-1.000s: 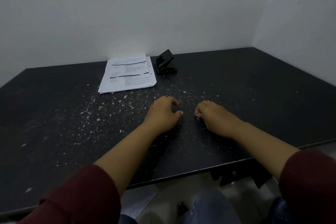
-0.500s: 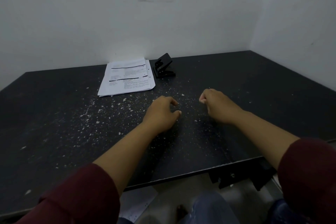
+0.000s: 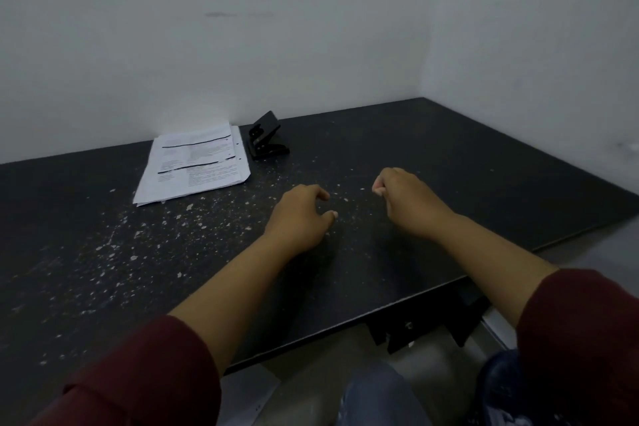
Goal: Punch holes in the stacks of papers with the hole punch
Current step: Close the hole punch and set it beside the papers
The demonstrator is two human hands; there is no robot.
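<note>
A stack of printed white papers (image 3: 193,164) lies on the dark table (image 3: 449,162) near the back wall, with small holes along its right edge. Just to its right stands a black hole punch (image 3: 267,141), its lever raised. My left hand (image 3: 301,214) rests on the table in the middle, fingers loosely curled and holding nothing. My right hand (image 3: 404,199) is to its right, closed into a loose fist and lifted a little off the surface. Both hands are well short of the papers and the punch.
White specks and paper bits (image 3: 155,235) are scattered over the left and middle of the table. White walls (image 3: 311,28) close the back and right sides. A sheet of paper (image 3: 249,398) lies on the floor under the table's front edge.
My right hand has lifted and moved forward, away from my left hand. The left hand has stayed put. The view has tilted upward a little.
</note>
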